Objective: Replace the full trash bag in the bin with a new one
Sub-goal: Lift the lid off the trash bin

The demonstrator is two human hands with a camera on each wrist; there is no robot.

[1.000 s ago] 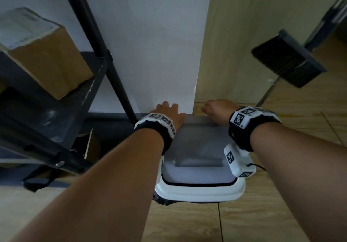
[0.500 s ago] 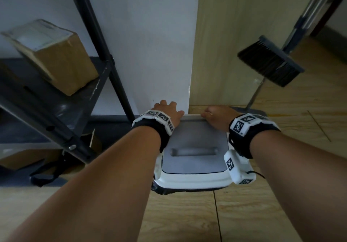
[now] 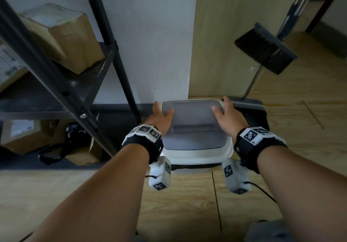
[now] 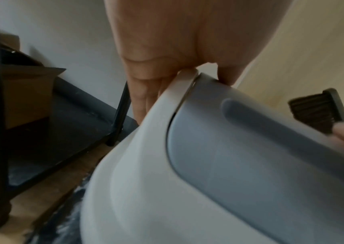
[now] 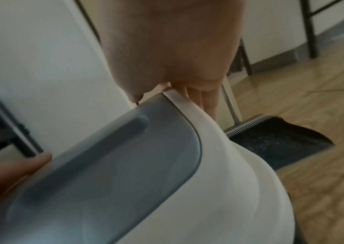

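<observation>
Left hand (image 3: 161, 118) and right hand (image 3: 229, 117) clamped over the bin lid (image 3: 194, 127) side edges, seemingly mid-lift.

Left hand (image 3: 161, 118) and right hand (image 3: 229, 115) grip opposite sides, thumbs on top.

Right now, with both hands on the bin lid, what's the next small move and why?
Probably lift the white lid frame straight up off the bin. The left hand and right hand already grip its far corners, thumbs on the grey flap and fingers down over the outer edge, and a black bag edge shows under the rim, so the bag stays trapped until the frame comes off.
</observation>
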